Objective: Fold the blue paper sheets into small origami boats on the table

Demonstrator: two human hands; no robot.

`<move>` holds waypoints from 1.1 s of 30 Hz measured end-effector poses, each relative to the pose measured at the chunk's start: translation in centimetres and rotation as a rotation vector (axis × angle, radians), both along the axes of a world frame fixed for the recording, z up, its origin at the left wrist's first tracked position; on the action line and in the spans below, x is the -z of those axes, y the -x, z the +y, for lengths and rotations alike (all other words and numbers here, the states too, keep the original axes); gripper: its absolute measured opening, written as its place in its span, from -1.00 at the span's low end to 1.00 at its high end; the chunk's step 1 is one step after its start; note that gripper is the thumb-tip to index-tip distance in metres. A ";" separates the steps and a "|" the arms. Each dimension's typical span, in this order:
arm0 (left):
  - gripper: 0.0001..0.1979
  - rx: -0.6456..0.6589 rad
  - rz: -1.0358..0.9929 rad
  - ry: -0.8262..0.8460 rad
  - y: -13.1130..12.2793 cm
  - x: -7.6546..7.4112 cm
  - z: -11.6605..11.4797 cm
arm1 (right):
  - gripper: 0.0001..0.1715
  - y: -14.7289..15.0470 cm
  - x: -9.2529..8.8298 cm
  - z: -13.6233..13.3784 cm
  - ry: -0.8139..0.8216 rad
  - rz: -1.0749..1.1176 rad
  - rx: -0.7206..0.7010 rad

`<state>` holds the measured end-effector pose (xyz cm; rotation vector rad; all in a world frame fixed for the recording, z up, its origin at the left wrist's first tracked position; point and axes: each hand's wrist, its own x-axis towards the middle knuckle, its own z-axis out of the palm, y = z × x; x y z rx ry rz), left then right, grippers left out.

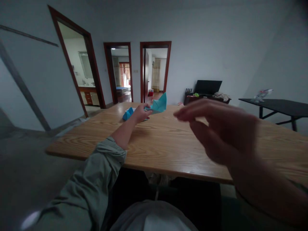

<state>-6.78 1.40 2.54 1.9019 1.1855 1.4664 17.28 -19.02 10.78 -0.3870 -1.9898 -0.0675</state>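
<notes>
Pale wall (204,48) and a dark-red door frame (155,44) are noted behind a wood-grained counter (106,138), with a black screen (208,87) seen beyond its far edge. On the far side of the counter, left of its middle, a light blue folded paper (158,105) is found gripped at its left end by the left hand (141,113), whose fingers are closed on it. Its long axis is set roughly along the far edge, with a pointed tip turned up at the right. Whether the counter is touched by its underside cannot be established. A darker blue folded paper (128,114) is located just left of the left hand, near the far edge

The right hand (220,128) is held above the right half of the counter, blurred, with thumb and fingers apart and nothing seen between them. From the right hand, the light blue folded paper is placed leftward and farther out, its free end being turned towards that hand across a visible gap; the left hand is the nearer, being in contact. Room for movement is judged to be afforded rightward and back to the near edge; less margin is judged to be left at the far edge
</notes>
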 end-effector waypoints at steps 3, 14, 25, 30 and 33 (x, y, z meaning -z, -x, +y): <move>-0.80 0.028 0.062 0.025 -0.5 0.0 -0.4 | -0.68 -0.7 1.2 9.5 0.151 0.165 0.212; -0.33 0.132 0.459 0.121 -1.8 5.0 1.3 | -0.56 -3.8 13.0 21.7 0.812 -0.470 0.481; -0.43 0.326 0.389 0.262 -1.4 5.7 2.0 | -0.58 -4.2 12.6 20.5 0.803 -0.484 0.305; -0.56 0.222 0.505 0.160 -2.8 5.3 1.5 | -0.62 -3.6 13.6 21.2 0.789 -0.363 0.193; -0.59 0.257 0.479 0.173 -3.2 5.3 1.4 | -0.61 -3.4 13.9 21.6 0.813 -0.311 0.144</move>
